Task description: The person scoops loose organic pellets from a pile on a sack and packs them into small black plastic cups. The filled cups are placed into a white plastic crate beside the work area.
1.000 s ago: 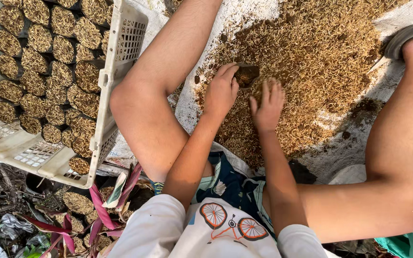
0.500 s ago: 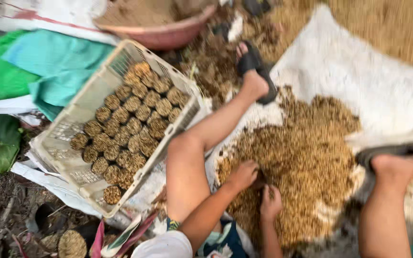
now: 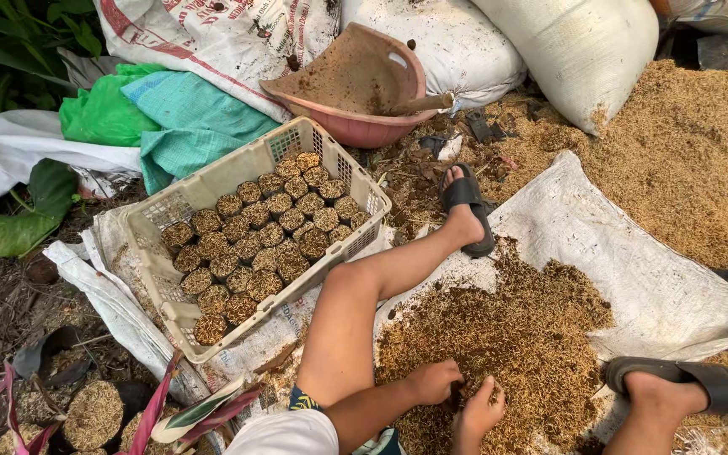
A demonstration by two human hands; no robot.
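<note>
Left hand [image 3: 433, 381] curled into the husk pile [image 3: 516, 337]; right hand [image 3: 479, 413] at 5 o'clock, fingers loosely spread; contents hidden.

My view has swung up and back: the filled crate [image 3: 254, 227], pink basin [image 3: 355, 84] and sacks [image 3: 575, 50] now show, and my hands [image 3: 457, 396] sit at the bottom edge.

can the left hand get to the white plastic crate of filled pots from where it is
Probably yes: the left hand rests in the brown husk pile, and only the person's raised left knee stands between it and the white plastic crate.
</note>
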